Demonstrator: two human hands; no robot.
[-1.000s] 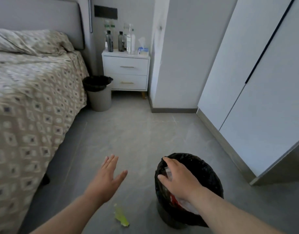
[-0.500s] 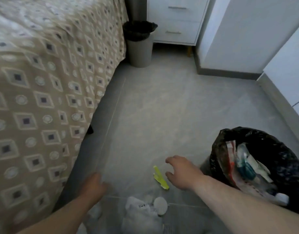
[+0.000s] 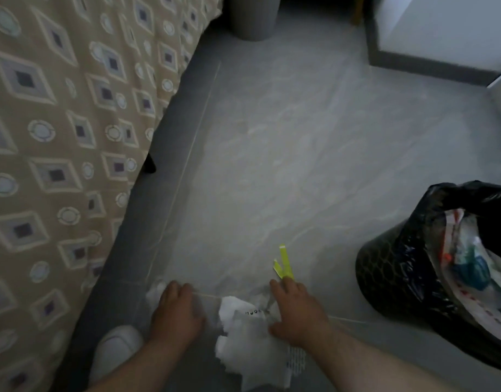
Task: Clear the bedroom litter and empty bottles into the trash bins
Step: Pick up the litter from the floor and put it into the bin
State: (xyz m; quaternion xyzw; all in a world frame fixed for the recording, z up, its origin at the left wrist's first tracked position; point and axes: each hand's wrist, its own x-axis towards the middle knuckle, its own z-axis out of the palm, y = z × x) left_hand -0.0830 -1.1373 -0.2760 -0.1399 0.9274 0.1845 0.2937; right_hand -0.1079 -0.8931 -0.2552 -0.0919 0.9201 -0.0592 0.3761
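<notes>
One crumpled white paper sheet (image 3: 249,343) lies on the smooth grey marbled floor (image 3: 300,151). The right hand (image 3: 297,312) rests on the sheet's right edge, fingers loosely spread, gripping nothing. Left of the sheet, the left hand (image 3: 174,312) curls over a small white wad (image 3: 154,292); I cannot tell whether it holds it. Just beyond the sheet lies a thin yellow-green strip (image 3: 284,263). Further right stands a round bin lined with glossy black plastic (image 3: 399,273).

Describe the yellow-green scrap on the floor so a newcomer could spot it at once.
Start at the black-lined bin at the right edge and look left across the grey floor. Just past the right hand lies a thin wrapper strip. It is the only bright yellow-green piece; the crumpled paper beside it is white.
</notes>
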